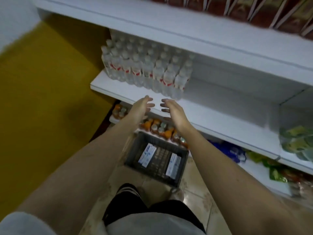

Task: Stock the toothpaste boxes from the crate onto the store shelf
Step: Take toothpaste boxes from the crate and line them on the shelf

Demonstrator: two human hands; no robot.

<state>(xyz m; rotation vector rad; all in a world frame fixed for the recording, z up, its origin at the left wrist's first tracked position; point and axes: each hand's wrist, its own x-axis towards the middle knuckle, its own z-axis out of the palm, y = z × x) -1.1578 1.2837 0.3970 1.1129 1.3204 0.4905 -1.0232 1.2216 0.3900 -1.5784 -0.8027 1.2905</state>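
Observation:
A dark grey crate (182,167) stands on the tiled floor below me. Inside lie white-and-blue toothpaste boxes, one group (147,155) at its left and another (173,165) at its right. The white store shelf (218,119) runs across in front. My left hand (141,107) and my right hand (172,110) hover side by side over the shelf's front edge, palms facing each other, fingers apart, holding nothing. They are above the crate and just in front of the bottle pack.
A shrink-wrapped pack of clear bottles (145,68) fills the shelf's left part; bare shelf lies to its right. Green packets (298,141) sit at the far right. Orange bottles (160,129) stand on the lower shelf behind the crate. A yellow wall (42,82) is at left.

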